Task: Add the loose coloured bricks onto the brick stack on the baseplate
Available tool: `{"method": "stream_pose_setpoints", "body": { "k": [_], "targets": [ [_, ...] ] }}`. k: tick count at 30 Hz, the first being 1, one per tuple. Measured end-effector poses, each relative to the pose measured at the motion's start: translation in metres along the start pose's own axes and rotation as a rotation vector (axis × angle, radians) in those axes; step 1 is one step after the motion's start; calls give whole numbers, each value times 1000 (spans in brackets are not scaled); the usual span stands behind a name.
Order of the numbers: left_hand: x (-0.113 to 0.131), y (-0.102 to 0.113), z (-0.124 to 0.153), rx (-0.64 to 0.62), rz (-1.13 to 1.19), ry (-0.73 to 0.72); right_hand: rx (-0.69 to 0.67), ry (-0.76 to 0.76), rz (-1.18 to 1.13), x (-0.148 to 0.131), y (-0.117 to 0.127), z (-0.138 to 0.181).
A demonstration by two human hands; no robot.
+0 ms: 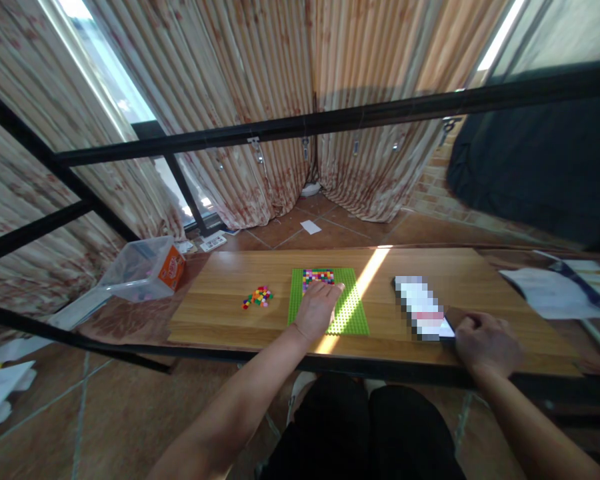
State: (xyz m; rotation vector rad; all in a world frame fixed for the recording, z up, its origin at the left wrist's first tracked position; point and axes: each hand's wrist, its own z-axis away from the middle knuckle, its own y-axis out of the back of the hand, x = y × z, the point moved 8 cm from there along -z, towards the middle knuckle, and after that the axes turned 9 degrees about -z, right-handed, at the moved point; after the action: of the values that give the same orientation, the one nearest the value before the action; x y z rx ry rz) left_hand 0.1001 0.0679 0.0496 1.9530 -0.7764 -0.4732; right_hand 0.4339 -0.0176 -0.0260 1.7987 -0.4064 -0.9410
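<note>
Left hand (317,308) is arching over the set bricks (318,274) on the green board (295,308), center of frame; fingertips are hiding, so cannot tell whether they are pinching one. Right hand (489,343) is resting curled beside the phone (423,308), lower right; grip, cannot tell. Risk: sideways pressure could be dislodging set bricks; a nudge could be sending the phone off the near edge. Loose bricks (260,297) are lying left of center. Wood-grain counter (215,323) is catching sunlight; curtains (265,87) are hanging across the top.
</note>
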Motion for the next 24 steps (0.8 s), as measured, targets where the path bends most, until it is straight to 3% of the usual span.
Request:
{"method": "stream_pose_setpoints", "body": {
  "k": [19,24],
  "targets": [
    [10,6,1,-2,-71,-77,-13,16,34,5,-5,-2],
    [-3,17,27,96,29,67,-16,2,85,19,-18,-11]
  ]
}}
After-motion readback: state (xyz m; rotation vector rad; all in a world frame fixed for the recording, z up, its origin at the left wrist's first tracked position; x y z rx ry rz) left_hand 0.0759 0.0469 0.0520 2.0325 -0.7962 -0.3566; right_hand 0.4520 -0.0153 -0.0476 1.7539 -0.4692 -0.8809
